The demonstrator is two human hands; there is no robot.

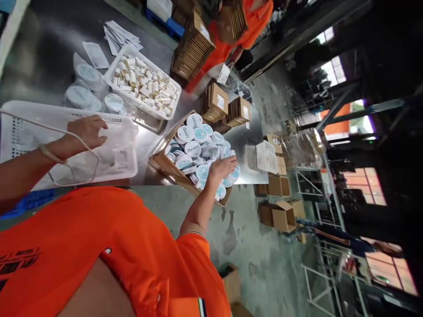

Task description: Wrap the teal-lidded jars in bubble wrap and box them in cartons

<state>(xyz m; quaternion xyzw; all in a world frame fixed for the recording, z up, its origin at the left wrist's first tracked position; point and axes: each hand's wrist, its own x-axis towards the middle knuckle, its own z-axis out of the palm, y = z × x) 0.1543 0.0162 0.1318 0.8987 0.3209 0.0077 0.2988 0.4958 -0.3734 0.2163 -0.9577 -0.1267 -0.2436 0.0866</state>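
My left hand (87, 134) is over a white plastic basket (130, 160), fingers loosely bent and apart, with nothing visible in them. Clear plastic bags and a small clear piece (119, 157) lie in the basket beneath it. My right hand (223, 169) rests on a heap of round white and pale-blue containers (193, 149), fingers spread across those at the near right. Some lids carry the printed word "beauty". The heap fills an open cardboard box (175, 169) at the table's edge. The undersides of my right fingers are hidden.
A white basket (110, 75) of small white-and-gold bottles stands behind. Bagged round containers (82, 97) lie left of it. Stacked flat cartons (193, 46) line the far side, where a person in orange (256, 20) holds more. A thin cable (74, 135) crosses the left basket.
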